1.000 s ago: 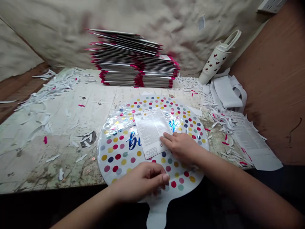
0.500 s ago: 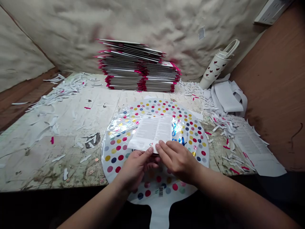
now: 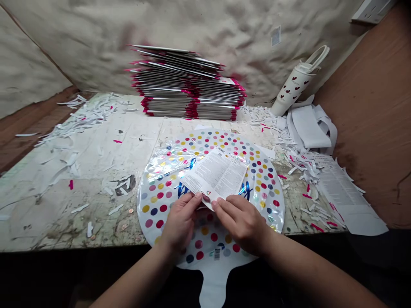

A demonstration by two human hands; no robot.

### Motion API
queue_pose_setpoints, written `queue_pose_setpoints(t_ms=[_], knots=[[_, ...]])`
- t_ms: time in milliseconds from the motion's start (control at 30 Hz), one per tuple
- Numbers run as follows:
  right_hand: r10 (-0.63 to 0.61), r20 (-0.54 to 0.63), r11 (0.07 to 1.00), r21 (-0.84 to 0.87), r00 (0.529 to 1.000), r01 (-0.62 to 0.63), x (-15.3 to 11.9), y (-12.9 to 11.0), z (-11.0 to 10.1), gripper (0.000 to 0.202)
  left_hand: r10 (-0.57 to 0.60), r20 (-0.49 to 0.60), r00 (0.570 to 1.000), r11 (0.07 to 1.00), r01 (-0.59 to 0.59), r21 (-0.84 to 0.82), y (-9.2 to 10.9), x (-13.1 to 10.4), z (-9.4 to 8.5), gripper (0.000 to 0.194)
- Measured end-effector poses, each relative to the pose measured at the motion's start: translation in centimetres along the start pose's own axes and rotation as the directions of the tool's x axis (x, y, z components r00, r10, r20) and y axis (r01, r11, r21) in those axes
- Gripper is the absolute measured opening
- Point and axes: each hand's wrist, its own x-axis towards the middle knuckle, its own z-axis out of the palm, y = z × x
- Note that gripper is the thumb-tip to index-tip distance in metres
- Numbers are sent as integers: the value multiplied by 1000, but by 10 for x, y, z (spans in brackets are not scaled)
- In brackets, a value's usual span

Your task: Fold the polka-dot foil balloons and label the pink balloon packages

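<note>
Worn table (image 3: 96,192), paper scraps (image 3: 93,114), wrinkled wall (image 3: 192,21); fingers (image 3: 224,208) holding card (image 3: 218,173)

left hand (image 3: 180,219) and right hand (image 3: 243,222) nearly meet, fingers (image 3: 222,210) curled, forearms (image 3: 138,271) angled inward.

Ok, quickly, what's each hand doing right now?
Left hand: closed, pinching the card at its near edge.
Right hand: fingers on the card's near corner; thumb hidden, so a grip can't be told.
</note>
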Motion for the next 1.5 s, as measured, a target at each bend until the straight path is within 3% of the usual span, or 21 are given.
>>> queue_pose_setpoints(t_ms=[133,333,400,500,567,667,733,800,900,933,967,1000,1100,1133,1167,1200,1267,1333,1400,1467,1500], knots=[[264,58,897,352,963,-267,8,1,1,21,115,-7,993,937,-106,333,4,-3,-6,28],[464,131,782,404,876,-474,21,4,7,14,167,28,986,852,-159,498,7,-4,1,32],[480,270,706,446,835,-550,15,15,-5,13,191,33,981,850,-182,494,11,0,-1,31],[449,573,724,216,686,-655,-2,38,-38,29,280,74,957,743,-265,615,24,3,-2,27],[595,466,750,-30,655,-660,-7,52,-61,33,366,160,917,540,-349,766,38,1,4,36],[605,-44,796,-1,795,-606,3,62,-85,45,419,535,734,41,-604,796,65,-6,24,46],[494,-106,852,259,863,-455,16,64,-88,37,387,751,536,-195,-748,634,85,-8,38,50],[503,-73,731,567,861,-379,27,64,-80,16,460,772,439,-200,-796,572,102,-5,46,47],[687,-16,379,861,727,-339,30,70,-57,13,498,706,503,12,-818,575,117,6,44,29],[732,6,289,903,681,-319,28,74,-49,21,467,728,502,18,-828,560,121,11,41,24],[758,37,223,924,651,-312,24,78,-43,32,464,758,457,-47,-842,537,126,17,39,22],[782,63,177,931,620,-318,20,83,-39,41,500,780,376,-177,-837,517,134,23,38,23],[869,103,107,916,484,-386,4,95,-33,47,619,785,-5,-655,-555,513,176,52,43,33],[886,119,89,904,448,-417,-1,97,-32,45,637,765,-97,-725,-412,552,196,67,48,34],[895,134,80,890,425,-448,-6,98,-31,43,662,740,-117,-734,-302,608,218,85,53,31],[899,145,81,873,414,-481,-10,98,-30,42,692,720,-55,-710,-231,665,239,106,59,29],[897,157,112,822,412,-558,-17,95,-30,39,717,666,204,-649,-152,746,274,149,71,33],[878,177,184,732,444,-656,-22,87,-36,33,659,662,355,-652,-168,739,291,186,80,33],[778,276,321,598,565,-735,-26,76,-47,31,599,673,434,-659,-211,722,284,208,86,34],[523,457,537,479,720,-694,-33,62,-58,42,547,694,468,-661,-267,701,257,208,86,39],[378,533,646,434,757,-628,-38,55,-61,52,509,708,489,-658,-309,687,238,199,84,41]])
